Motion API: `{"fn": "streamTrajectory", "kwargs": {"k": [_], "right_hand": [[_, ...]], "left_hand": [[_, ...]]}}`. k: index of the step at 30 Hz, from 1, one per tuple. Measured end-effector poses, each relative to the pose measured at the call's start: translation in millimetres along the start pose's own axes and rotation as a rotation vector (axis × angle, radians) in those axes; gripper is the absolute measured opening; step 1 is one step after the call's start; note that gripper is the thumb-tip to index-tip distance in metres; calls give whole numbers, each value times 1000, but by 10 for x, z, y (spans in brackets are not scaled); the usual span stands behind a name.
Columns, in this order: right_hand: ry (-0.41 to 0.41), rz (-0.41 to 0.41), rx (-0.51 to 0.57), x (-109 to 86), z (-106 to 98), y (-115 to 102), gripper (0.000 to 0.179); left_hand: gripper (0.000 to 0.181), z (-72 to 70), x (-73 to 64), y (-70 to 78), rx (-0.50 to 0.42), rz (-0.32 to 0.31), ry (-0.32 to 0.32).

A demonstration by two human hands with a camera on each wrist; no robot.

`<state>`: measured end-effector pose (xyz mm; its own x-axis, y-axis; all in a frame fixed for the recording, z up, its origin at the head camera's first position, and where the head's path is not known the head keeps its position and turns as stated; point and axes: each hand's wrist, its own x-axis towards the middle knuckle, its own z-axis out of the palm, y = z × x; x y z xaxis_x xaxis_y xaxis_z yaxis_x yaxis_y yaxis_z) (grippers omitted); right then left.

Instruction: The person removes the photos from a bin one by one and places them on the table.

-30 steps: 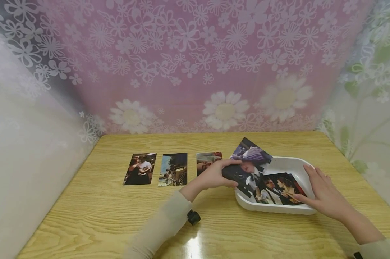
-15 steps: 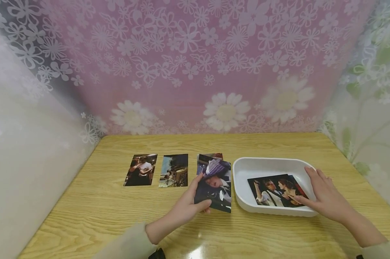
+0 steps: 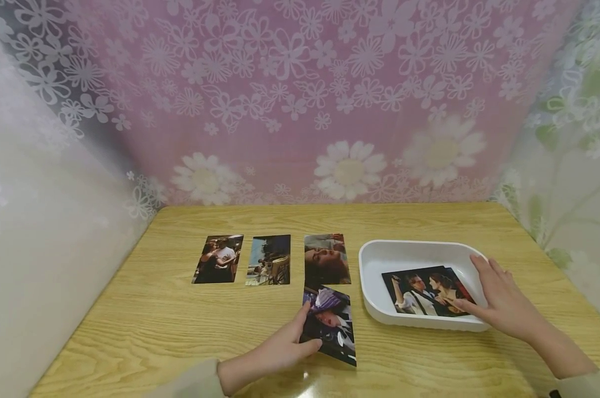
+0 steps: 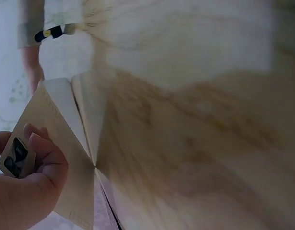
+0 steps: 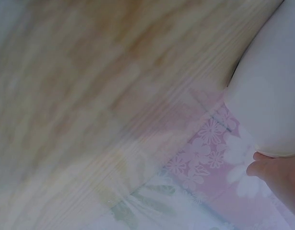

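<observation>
My left hand (image 3: 285,345) holds a photo card (image 3: 332,326) by its left edge, thumb on the picture. The picture shows a person in a striped purple hat. In the left wrist view, the pale back of this photo card (image 4: 65,143) faces the camera, with fingers behind its near edge. It is just in front of another photo card (image 3: 327,260) on the table, which shows a reclining face. My right hand (image 3: 504,304) grips the right end of a white tray (image 3: 374,298), thumb over the front rim. Inside the tray lie photo cards (image 3: 419,293), the top one showing a couple.
Two more photo cards, one of a dancing couple (image 3: 217,260) and one of an outdoor scene (image 3: 268,261), lie in a row on the wood-grain table (image 3: 180,331). A pink floral curtain (image 3: 290,110) hangs behind the table's far edge.
My left hand has carried the hat photo card out of the tray area, leftward and then toward me, uncovering the reclining-face card. My right hand stays on the tray.
</observation>
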<state>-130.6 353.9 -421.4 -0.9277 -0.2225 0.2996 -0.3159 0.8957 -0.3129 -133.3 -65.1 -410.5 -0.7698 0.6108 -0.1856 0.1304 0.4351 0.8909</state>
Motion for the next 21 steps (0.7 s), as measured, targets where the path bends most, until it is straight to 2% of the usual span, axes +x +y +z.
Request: {"fn": "streamTrajectory", "kwargs": {"k": [6, 10, 13, 16, 21], "right_hand": [[-3, -2, -1, 9, -12, -5, 96], [-16, 4, 2, 7, -19, 4, 96], [-20, 8, 4, 7, -20, 10, 96], [-23, 9, 4, 7, -18, 5, 96], [-25, 10, 4, 3, -12, 1, 96]], "left_hand": [[75, -27, -5, -33, 125, -73, -158], [74, -51, 28, -74, 295, -99, -235], [75, -59, 57, -106, 466, -90, -224], [76, -54, 74, -108, 595, -94, -196], [79, -35, 91, -128, 669, -97, -206]]}}
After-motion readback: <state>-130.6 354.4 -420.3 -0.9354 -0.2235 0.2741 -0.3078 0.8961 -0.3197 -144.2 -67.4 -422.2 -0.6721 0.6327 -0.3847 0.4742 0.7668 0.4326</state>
